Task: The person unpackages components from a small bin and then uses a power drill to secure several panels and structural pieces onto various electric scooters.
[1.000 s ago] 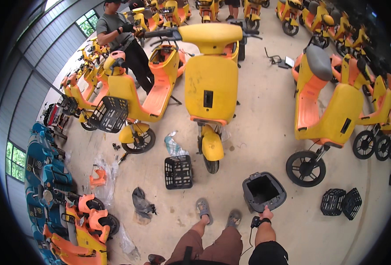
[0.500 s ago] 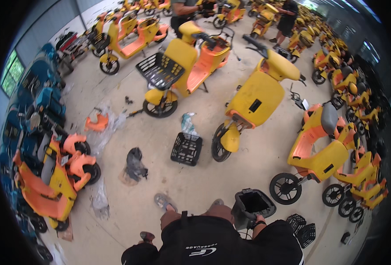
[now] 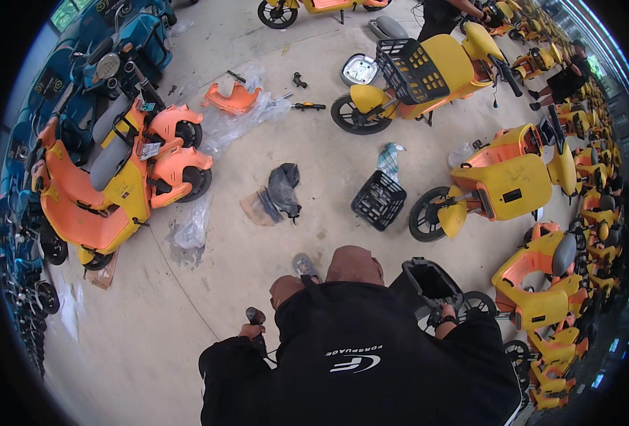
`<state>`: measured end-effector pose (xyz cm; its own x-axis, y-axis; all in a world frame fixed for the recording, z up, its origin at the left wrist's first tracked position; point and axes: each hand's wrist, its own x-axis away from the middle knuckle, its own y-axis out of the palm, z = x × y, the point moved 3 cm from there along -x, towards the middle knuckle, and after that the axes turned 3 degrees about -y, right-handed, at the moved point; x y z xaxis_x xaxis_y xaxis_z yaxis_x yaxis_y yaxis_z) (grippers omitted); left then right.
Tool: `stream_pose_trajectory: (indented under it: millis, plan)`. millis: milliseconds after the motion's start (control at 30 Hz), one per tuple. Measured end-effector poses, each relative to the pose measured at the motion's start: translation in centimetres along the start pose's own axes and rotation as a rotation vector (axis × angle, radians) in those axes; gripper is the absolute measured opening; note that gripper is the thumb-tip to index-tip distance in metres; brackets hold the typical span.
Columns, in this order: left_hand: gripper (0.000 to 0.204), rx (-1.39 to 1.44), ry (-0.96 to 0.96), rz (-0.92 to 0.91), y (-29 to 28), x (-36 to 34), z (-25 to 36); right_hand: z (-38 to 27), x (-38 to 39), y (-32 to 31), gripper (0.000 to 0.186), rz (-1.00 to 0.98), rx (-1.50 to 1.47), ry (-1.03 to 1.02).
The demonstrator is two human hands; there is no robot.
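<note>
My left hand [image 3: 250,330] is closed around a dark, handle-like thing [image 3: 256,315] beside my left knee. A thin black cable shows near its lower end. My right hand [image 3: 448,310] is closed at the near rim of a black open-topped bin [image 3: 428,273], at the right of my knees. The bin is tilted, its dark hollow facing up. I cannot make out how the fingers grip its rim. Thin dark wires hang close to that wrist. Behind the bin stands a black spoked wheel [image 3: 476,304] of a yellow scooter.
Yellow-orange scooters [image 3: 517,186] stand on the right, others [image 3: 98,184] at left beside blue ones. On the floor lie a black basket [image 3: 380,200], a dark cloth-like bundle [image 3: 284,189], an orange panel [image 3: 232,99] and clear plastic [image 3: 195,221]. Another person [image 3: 442,15] works at the back.
The view has turned left, so the scooters and floor items shift right. My left hand and the handle-like thing have come further into view. My right hand stays at the bin.
</note>
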<state>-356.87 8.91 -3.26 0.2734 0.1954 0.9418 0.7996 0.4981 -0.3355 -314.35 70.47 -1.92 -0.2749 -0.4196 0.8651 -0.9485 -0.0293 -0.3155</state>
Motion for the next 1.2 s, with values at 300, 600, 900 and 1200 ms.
stream_pose_trajectory:
  millis: [300, 600, 900, 1200]
  plan:
    - [0.043, -0.227, 0.074, 0.0, -7.6, -2.9, 14.7, -5.5, 3.2, 18.8, 0.026, -0.245, 0.018, -0.08]
    - [0.038, -0.241, 0.137, 0.051, -17.9, -4.6, 34.5, -12.9, 3.1, 37.8, 0.03, -0.005, -0.228, -0.187]
    - [0.035, -0.339, 0.367, 0.163, -29.8, -5.2, 56.9, -16.3, 5.8, 45.4, 0.025, 0.059, -0.444, -0.095]
    - [0.058, -0.874, 0.558, 0.132, -39.8, -10.9, 78.6, -10.2, 12.5, 53.2, 0.024, 0.413, -0.869, 0.026]
